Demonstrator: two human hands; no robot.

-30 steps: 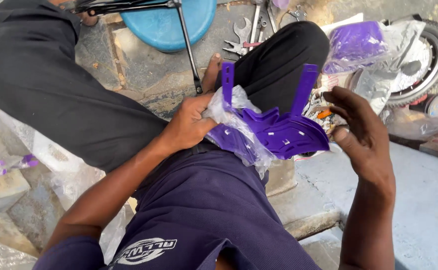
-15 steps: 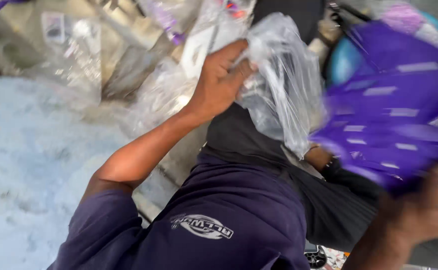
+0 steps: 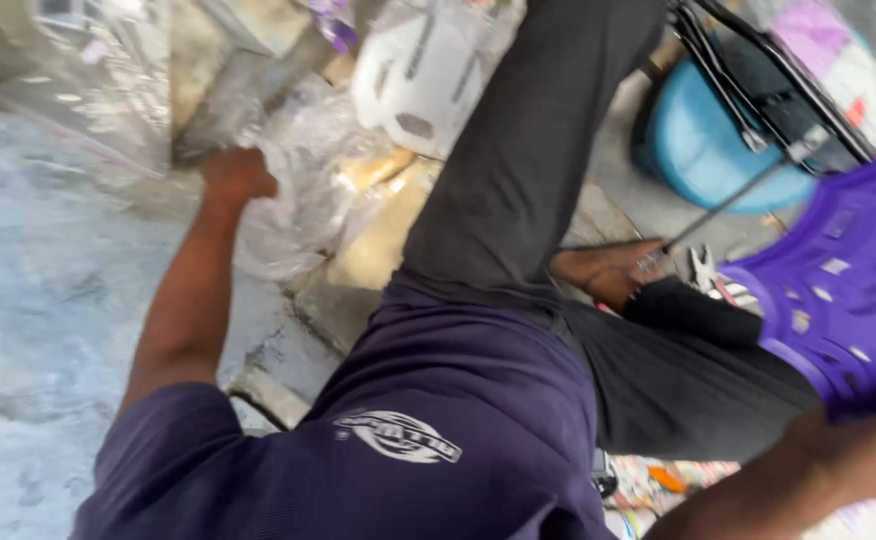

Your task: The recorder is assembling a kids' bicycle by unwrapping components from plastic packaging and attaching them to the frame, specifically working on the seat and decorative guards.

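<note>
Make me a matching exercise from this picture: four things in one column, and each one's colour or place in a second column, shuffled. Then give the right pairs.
Things:
1. left hand
2. slotted plastic part
3. round tub
4. trousers

Colour or place:
A. blue, on the ground at upper right
B. dark grey, on the leg stretched up the middle
C. purple, at the right edge above the right hand
D. stretched out to the left, gripping a clear plastic bag

Pairs: 1-D, 2-C, 3-A, 4-B
</note>
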